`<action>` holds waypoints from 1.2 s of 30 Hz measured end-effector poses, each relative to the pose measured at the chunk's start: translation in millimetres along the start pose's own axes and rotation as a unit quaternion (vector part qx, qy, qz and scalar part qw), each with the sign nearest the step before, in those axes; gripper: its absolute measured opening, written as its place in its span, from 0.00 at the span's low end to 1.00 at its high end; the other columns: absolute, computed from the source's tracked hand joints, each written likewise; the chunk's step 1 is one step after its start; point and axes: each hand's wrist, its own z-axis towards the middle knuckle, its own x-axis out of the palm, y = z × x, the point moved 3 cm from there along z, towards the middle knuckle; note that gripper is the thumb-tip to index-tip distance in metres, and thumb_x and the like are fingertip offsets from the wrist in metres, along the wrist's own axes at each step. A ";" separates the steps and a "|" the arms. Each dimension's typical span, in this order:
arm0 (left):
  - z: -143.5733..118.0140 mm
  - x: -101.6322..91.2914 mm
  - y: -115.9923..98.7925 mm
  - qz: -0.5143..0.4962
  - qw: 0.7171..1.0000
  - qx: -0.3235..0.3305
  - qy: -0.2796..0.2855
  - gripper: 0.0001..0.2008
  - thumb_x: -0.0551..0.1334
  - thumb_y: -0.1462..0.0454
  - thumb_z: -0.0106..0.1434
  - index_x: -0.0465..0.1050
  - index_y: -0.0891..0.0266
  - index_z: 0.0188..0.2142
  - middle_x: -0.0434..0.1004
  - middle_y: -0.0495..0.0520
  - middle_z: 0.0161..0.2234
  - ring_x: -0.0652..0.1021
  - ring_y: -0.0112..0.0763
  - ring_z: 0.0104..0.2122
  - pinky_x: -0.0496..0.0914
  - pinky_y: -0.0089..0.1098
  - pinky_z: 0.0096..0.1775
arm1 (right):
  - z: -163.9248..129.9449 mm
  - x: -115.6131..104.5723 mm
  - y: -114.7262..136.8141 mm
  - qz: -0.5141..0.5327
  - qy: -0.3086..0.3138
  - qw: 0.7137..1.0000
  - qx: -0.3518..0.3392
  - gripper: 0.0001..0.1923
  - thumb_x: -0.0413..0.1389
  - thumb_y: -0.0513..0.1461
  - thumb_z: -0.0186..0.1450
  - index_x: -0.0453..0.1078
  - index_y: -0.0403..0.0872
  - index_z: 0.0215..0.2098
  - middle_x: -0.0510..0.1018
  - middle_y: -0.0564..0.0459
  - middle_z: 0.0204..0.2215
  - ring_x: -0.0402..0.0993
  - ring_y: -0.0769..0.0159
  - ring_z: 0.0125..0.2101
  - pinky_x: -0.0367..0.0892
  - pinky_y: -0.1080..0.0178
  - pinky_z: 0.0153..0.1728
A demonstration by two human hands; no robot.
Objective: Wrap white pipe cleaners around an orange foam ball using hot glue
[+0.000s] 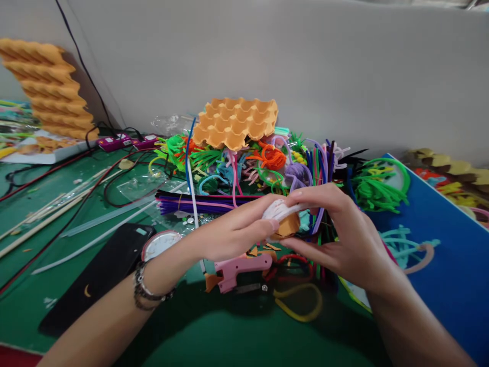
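An orange egg-carton cup [289, 225] is between my two hands, above the middle of the green table. White pipe cleaner [275, 210] wraps round its left side and top. My left hand [240, 229] presses the white wrapping from the left, thumb along its front. With thumb below and fingers above, my right hand [344, 232] grips the cup and a strand of the pipe cleaner from the right. Part of the cup is hidden by my fingers. Below my hands lie a pink gun-shaped tool [244, 267] and a yellow pipe-cleaner loop [300, 303].
An orange egg tray [237, 120] rests on heaped coloured pipe cleaners at the back. Another tray [49, 92] leans on the wall at left. A black phone [97, 278] and wooden sticks [46, 221] lie left. A blue board [443, 285] is at right.
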 end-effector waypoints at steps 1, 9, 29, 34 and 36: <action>-0.3 0.5 0.2 0.001 1.000 -0.005 0.003 0.16 0.47 0.62 0.64 0.63 0.64 0.48 0.70 0.55 0.44 0.69 0.37 0.46 0.66 0.34 0.46 | 0.2 0.2 0.6 0.001 0.000 1.000 0.001 0.21 0.58 0.39 0.59 0.57 0.47 0.48 0.74 0.49 0.40 0.70 0.64 0.40 0.67 0.63 0.40; 0.1 1.5 0.2 -0.018 1.000 -0.015 0.017 0.18 0.47 0.66 0.62 0.57 0.59 0.52 0.66 0.51 0.46 0.68 0.33 0.45 0.63 0.33 0.48 | -1.4 -4.7 0.2 0.025 -0.010 1.000 0.012 0.26 0.60 0.39 0.57 0.57 0.50 0.52 0.69 0.49 0.43 0.66 0.61 0.44 0.68 0.60 0.40; -0.8 1.4 -13.7 0.235 0.946 0.204 -0.087 0.20 0.50 0.70 0.55 0.54 0.63 0.49 0.60 0.58 0.45 0.64 0.35 0.45 0.64 0.36 0.47 | 3.4 -18.5 2.0 -0.007 -0.086 0.995 0.047 0.04 0.59 0.35 0.57 0.68 0.50 0.28 0.68 0.54 0.28 0.67 0.69 0.28 0.66 0.64 0.27; -1.2 1.4 -14.8 0.239 0.942 0.213 -0.099 0.21 0.49 0.71 0.54 0.54 0.64 0.48 0.60 0.58 0.44 0.64 0.35 0.46 0.64 0.37 0.47 | 3.8 -17.1 4.5 -0.027 -0.101 0.994 0.034 0.04 0.59 0.35 0.57 0.70 0.51 0.29 0.70 0.54 0.26 0.68 0.70 0.25 0.66 0.65 0.25; -1.2 1.4 -14.2 0.235 0.943 0.212 -0.103 0.21 0.49 0.71 0.54 0.54 0.64 0.48 0.60 0.58 0.44 0.64 0.35 0.46 0.64 0.37 0.47 | 3.6 -16.2 5.3 -0.034 -0.104 0.993 0.035 0.05 0.59 0.34 0.57 0.71 0.52 0.29 0.70 0.55 0.26 0.68 0.70 0.25 0.67 0.65 0.24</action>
